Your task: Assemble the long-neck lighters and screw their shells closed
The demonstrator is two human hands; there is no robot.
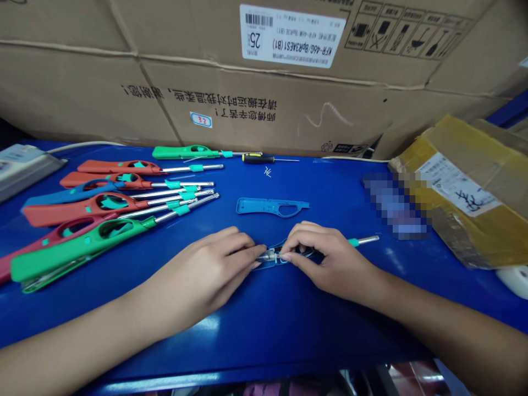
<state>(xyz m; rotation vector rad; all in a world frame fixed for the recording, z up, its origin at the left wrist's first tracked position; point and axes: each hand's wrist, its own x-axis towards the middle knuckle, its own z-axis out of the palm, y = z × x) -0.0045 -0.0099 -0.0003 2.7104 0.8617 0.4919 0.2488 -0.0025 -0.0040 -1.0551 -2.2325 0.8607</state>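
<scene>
An opened blue gas lighter [270, 266] lies between my hands, its inner parts showing and its metal tube pointing right. The fingers of my left hand [216, 264] are closed over its left end, beside a clear and metal inner part [270, 255]. My right hand [325, 256] pinches over the middle, where thin white wire runs; what its fingertips hold is too small to make out. Both hands hide much of the casing. Farther back rests the other blue handle half [270, 207], hollow side up. Small silver screws [267, 172] and a yellow-black screwdriver [259, 158] lie behind it.
Several red, blue and green lighters [86, 206] lie at the left of the blue table [256, 335]. A green lighter [181, 152] lies by the large carton [231, 82] closing off the back. A taped box [462, 187] and a blurred-out object [398, 209] sit right.
</scene>
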